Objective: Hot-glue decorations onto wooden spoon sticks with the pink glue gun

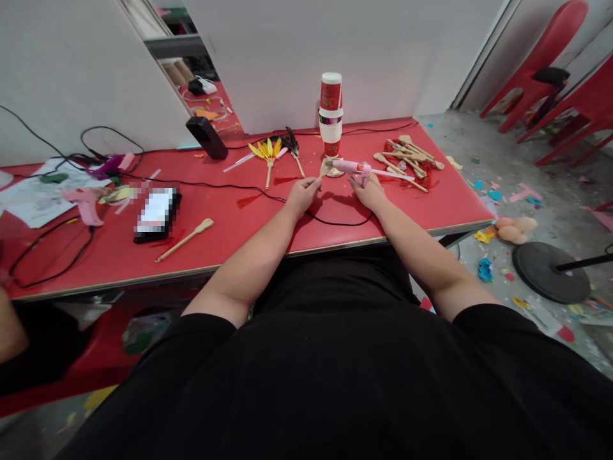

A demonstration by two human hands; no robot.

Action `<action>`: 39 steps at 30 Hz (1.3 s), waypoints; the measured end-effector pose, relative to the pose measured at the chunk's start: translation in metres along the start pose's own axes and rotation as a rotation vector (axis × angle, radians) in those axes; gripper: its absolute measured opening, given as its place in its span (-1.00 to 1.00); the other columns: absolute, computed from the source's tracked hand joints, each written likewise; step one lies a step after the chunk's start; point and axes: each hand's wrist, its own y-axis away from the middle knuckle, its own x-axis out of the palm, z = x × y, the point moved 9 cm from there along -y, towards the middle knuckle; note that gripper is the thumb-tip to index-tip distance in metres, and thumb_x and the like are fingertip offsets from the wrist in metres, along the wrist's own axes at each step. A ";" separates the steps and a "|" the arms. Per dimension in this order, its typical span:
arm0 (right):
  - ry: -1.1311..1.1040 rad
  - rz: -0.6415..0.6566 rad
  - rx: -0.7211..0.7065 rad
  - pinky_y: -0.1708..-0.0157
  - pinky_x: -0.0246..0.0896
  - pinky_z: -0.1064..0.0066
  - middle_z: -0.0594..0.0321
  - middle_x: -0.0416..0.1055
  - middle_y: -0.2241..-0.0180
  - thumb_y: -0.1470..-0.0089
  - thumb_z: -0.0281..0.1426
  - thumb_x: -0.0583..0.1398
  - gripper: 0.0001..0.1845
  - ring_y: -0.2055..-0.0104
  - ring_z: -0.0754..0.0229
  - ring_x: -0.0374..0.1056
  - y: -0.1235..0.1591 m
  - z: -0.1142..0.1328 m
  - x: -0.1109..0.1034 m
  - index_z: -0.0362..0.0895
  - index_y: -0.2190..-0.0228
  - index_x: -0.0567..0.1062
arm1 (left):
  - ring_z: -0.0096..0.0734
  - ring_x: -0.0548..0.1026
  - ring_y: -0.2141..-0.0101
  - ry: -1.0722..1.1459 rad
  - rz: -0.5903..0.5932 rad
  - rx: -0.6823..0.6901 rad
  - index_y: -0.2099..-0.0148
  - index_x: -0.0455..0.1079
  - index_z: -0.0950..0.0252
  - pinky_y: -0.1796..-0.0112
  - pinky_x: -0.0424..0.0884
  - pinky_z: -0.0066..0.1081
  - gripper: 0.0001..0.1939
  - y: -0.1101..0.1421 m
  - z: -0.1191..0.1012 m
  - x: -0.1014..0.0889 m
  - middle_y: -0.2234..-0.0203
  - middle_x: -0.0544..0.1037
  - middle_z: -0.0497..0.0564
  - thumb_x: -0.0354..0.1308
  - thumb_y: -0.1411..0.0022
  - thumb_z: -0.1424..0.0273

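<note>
In my right hand point(368, 191) is a pink hot glue gun point(352, 167), its nozzle aimed to the left and a clear glue stick point(393, 175) jutting from its back. My left hand point(303, 195) pinches a small wooden stick with a flat, wider head point(325, 167). The nozzle is at that head; whether they touch I cannot tell. Just behind stands a stack of red and white paper cups point(331, 115). Left of my hands lie a stick with yellow feathers point(269, 156) and one with black feathers point(294, 150).
A pile of wooden sticks with red tassels point(409, 158) lies at the right. Leftward are a single stick point(184, 240), a phone point(157, 214), a second pink glue gun point(85, 203) and a black box point(207, 137). A black cord point(215, 185) crosses the red table point(431, 207).
</note>
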 end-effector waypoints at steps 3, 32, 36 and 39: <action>-0.008 -0.008 0.008 -0.41 0.46 -0.21 -0.32 0.64 -0.11 -0.40 0.20 0.26 -0.28 -0.26 -0.39 0.56 -0.001 -0.004 0.000 -0.18 -0.16 0.52 | -0.49 0.07 0.59 0.031 -0.023 -0.022 0.36 0.39 0.21 0.47 -0.03 -0.37 -0.51 0.001 0.002 -0.002 0.63 0.19 -0.18 0.32 -0.53 0.01; -0.075 -0.112 0.045 -0.12 0.63 -0.18 0.05 0.57 0.24 -0.45 0.28 0.13 -0.35 0.15 -0.18 0.59 0.005 -0.003 -0.023 -0.03 -0.05 0.52 | -0.51 0.07 0.59 0.072 0.000 -0.043 0.32 0.40 0.21 0.49 -0.01 -0.41 -0.53 0.006 -0.008 0.003 0.63 0.19 -0.20 0.33 -0.52 -0.01; -0.075 -0.035 0.001 -0.08 0.65 -0.12 0.09 0.57 0.25 -0.43 0.18 0.18 -0.47 0.19 -0.13 0.56 0.007 0.005 -0.018 -0.01 -0.01 0.48 | -0.51 0.09 0.58 0.068 0.002 -0.040 0.31 0.42 0.22 0.49 -0.01 -0.41 -0.52 0.007 -0.010 0.003 0.62 0.19 -0.19 0.35 -0.50 -0.02; -0.058 0.008 -0.030 -0.11 0.64 -0.12 0.09 0.58 0.18 -0.41 0.12 0.22 -0.54 0.14 -0.12 0.53 0.008 0.010 -0.014 0.01 0.00 0.45 | -0.51 0.08 0.58 0.074 0.002 -0.047 0.31 0.42 0.21 0.49 -0.01 -0.41 -0.53 0.008 -0.010 0.004 0.62 0.18 -0.20 0.34 -0.51 -0.02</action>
